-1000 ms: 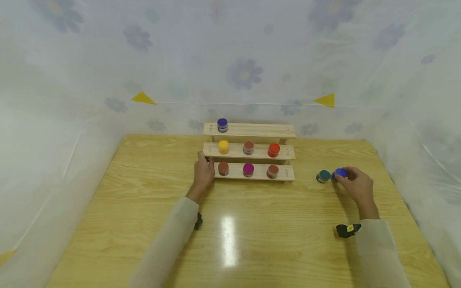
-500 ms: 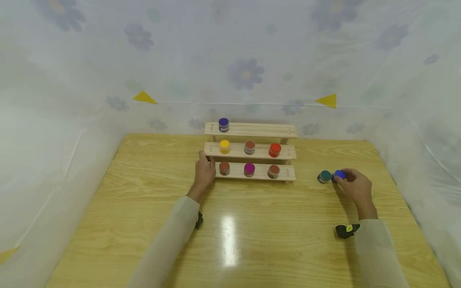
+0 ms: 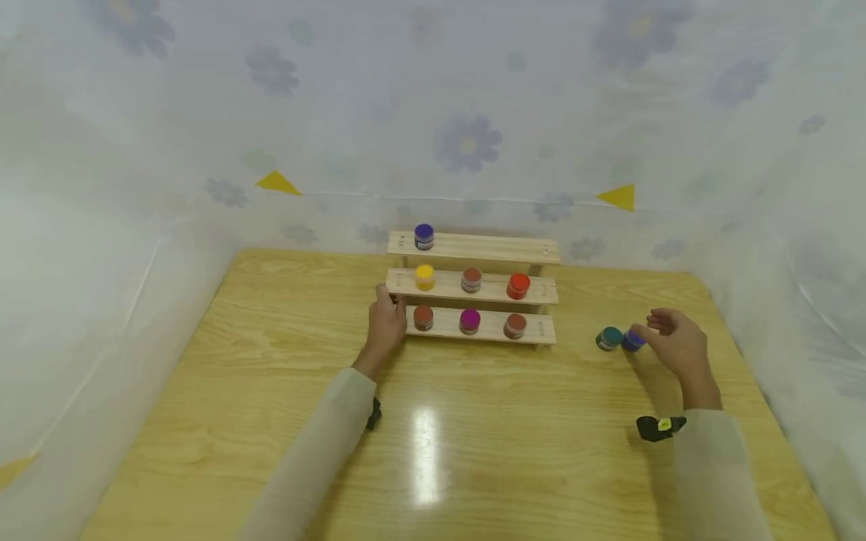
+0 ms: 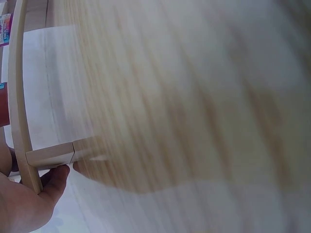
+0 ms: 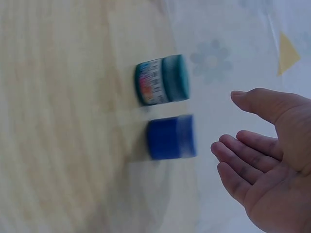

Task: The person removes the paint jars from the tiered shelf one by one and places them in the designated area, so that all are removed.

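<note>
While the left hand [image 3: 384, 324] gripped the rack [image 3: 490, 246] at left, the right hand [image 3: 679, 349], fingers loose, empty, hung near the blue jar [image 5: 170, 137]; step: apparently jar-handling; next move likely needed a pinch.

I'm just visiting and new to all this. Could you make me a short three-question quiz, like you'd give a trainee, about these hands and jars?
1. Count: how many jars stand on the middle shelf of the wooden rack?
2. True or false: the right hand is open and not gripping the blue jar.
3. Choose: what is the left hand holding?
A) the teal jar
B) the wooden rack
C) the magenta-lidded jar

Key:
1. Three.
2. True; the right wrist view shows a gap between its fingers and the blue jar.
3. B; it grips the rack at one end.
</note>
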{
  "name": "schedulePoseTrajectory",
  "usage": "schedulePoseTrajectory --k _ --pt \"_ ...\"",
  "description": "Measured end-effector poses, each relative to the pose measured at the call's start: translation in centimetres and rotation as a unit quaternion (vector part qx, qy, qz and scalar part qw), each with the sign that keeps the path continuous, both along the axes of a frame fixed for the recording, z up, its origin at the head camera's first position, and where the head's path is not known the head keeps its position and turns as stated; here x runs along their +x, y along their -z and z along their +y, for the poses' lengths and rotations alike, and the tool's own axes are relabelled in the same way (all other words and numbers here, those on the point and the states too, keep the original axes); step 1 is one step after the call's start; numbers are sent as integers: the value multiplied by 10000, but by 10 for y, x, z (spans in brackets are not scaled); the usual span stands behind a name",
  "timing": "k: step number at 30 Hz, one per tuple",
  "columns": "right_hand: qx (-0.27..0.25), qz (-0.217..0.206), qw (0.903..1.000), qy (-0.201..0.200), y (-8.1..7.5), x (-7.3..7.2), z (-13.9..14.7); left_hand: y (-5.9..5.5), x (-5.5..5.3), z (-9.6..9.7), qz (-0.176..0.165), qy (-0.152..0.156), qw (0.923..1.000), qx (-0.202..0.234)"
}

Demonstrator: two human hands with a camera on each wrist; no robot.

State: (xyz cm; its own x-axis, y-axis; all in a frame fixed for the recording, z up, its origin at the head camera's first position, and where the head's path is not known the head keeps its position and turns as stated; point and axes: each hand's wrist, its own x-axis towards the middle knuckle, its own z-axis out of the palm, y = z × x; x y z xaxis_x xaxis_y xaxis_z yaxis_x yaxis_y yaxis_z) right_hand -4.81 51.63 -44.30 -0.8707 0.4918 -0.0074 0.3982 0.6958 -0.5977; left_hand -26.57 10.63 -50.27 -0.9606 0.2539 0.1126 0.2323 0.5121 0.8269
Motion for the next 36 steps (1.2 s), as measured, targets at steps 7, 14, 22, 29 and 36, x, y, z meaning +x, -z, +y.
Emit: schedulePoseTrajectory --k 7,14,22,29,36 --pt "131 444 9988 146 -22 -21 -4 -2 0 0 -66 -27 10000 29" --pt "-135 1059 9938 325 -38 -50 -23 -2 0 1 -90 -76 9999 -36" --pt "-519 1724 9837 -8 -62 -88 -58 -1 1 2 -118 -68 9999 -16" --pt "-747 2110 9745 -176 -73 -113 -84 0 0 1 -138 -49 9999 -47" --pt "-1033 2399 9646 -356 -85 -137 -107 0 0 1 -151 -77 9998 -70"
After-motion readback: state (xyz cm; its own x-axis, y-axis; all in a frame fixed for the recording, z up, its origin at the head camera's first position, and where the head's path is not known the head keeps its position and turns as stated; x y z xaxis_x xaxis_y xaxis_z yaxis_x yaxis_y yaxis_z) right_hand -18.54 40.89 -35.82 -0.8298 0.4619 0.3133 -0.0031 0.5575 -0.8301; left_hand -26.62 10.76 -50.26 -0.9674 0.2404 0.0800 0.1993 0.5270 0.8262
